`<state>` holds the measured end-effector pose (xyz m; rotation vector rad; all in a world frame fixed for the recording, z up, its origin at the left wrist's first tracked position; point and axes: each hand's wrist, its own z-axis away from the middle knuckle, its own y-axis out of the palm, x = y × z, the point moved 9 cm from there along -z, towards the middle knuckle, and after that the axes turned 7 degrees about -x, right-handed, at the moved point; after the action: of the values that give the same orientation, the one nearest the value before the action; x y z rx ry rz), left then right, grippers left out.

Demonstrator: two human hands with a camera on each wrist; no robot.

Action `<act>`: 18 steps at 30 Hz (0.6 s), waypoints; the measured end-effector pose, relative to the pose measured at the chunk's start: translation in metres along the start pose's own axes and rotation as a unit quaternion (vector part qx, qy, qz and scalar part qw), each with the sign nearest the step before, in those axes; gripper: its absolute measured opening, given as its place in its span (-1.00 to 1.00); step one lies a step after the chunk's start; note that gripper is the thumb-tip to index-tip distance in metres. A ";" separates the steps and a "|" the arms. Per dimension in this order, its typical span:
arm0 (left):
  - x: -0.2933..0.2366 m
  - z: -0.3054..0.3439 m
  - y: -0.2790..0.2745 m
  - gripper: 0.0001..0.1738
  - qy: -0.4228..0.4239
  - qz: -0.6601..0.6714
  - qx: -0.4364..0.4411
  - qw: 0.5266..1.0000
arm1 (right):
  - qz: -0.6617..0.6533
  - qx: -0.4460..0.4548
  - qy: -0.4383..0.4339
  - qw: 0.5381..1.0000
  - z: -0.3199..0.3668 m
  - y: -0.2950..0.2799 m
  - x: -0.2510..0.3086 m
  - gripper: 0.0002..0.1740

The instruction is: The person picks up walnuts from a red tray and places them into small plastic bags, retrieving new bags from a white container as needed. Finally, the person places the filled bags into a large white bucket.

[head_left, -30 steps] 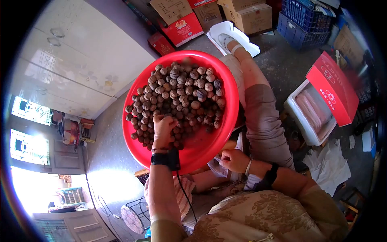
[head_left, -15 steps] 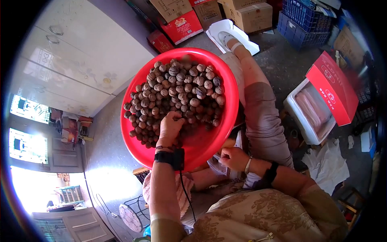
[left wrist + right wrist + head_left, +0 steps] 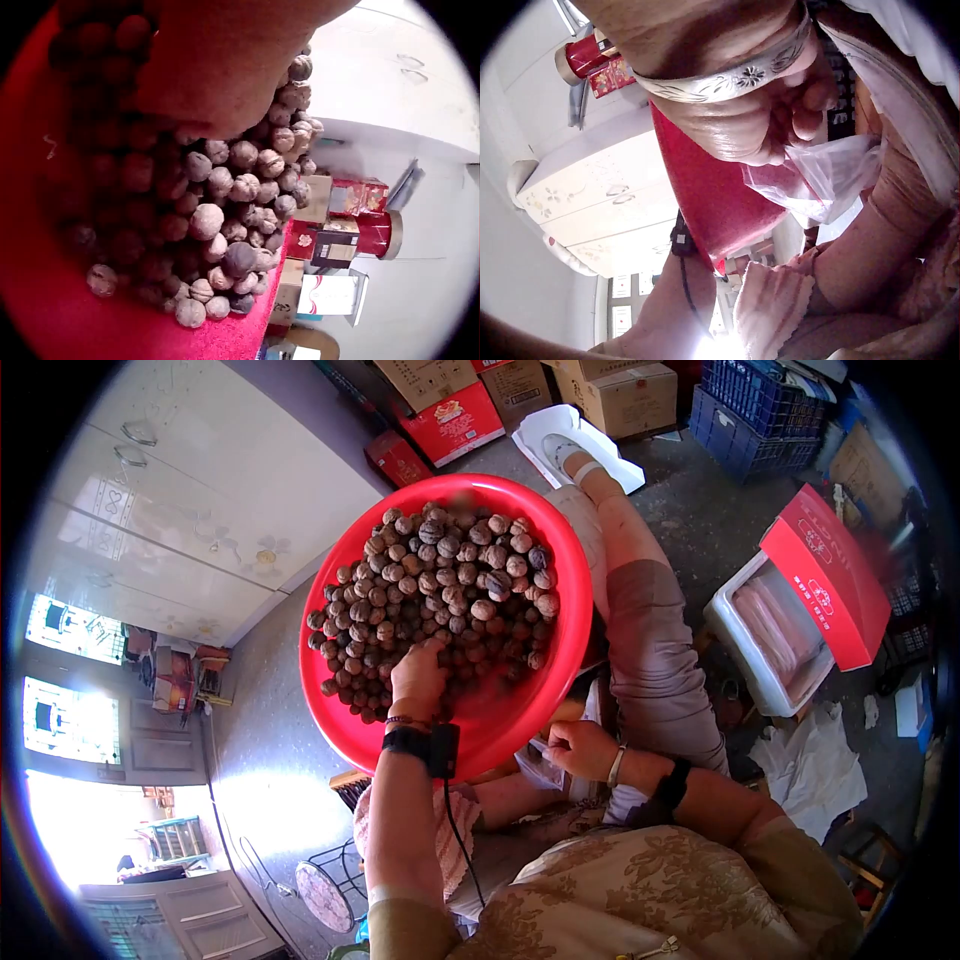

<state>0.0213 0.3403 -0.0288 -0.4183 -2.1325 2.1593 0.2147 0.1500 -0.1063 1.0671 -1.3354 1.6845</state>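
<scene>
A big red plastic basin holds a heap of brown walnuts. My left hand reaches down into the near side of the heap, and its fingertips are hidden among the nuts. In the left wrist view the left hand looms dark over the walnuts, so I cannot tell what its fingers hold. My right hand is beside the basin's near right rim, fingers curled. Seen from the right wrist, the right hand pinches the edge of a clear plastic bag.
To the right stands a white foam box with a red lid flap. Cardboard boxes and blue crates are stacked at the back. White cabinets line the left, and a round stool stands at lower left.
My left hand has moved from the left part of the walnuts rightward and down into their near side. The basin has shifted slightly up in view. The right hand has barely moved.
</scene>
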 end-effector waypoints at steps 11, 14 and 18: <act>-0.006 0.024 -0.061 -0.67 -0.156 0.399 -0.069 0.901 | -0.009 -0.019 -0.007 1.000 0.001 -0.005 0.004 -0.74; -0.017 0.056 -0.072 -0.67 -0.179 0.549 -0.026 0.816 | -0.019 -0.030 -0.034 0.999 0.001 -0.008 0.010 -0.75; -0.040 0.109 -0.078 -0.70 -0.140 0.568 0.019 0.811 | -0.046 -0.036 -0.075 0.995 0.003 -0.010 0.017 -0.77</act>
<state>0.0227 0.2273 0.0535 -1.8797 -2.2160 2.8989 0.2172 0.1498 -0.0862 1.2136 -1.4088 1.5027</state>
